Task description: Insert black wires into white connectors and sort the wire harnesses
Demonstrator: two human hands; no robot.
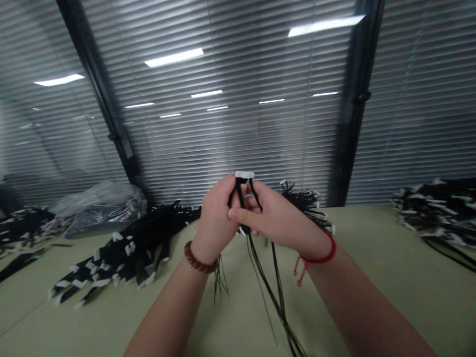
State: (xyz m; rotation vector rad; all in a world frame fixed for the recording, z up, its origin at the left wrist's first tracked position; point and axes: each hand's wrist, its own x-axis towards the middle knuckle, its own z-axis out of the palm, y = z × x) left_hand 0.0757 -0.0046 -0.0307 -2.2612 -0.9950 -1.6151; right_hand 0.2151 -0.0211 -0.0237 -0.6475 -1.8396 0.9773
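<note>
Both my hands meet in the middle of the head view, raised over the table. Between them is a black wire harness [264, 270] with a white connector [244, 175] standing above my fingertips. My left hand [220, 206], with a brown beaded bracelet on its wrist, is closed on the harness just below the connector. My right hand [275, 213], wearing a red cord bracelet, pinches the wires beside it with thumb and fingers. The wires hang below my hands toward the table's near edge. The fingers partly hide where each hand grips.
A pile of black cables with white connectors [122, 253] lies on the green table [372, 297] to the left, a clear plastic bag [107, 206] behind it. More cables [301, 198] lie behind my right hand, and another heap [439, 210] at far right. Window blinds [238, 74] stand behind.
</note>
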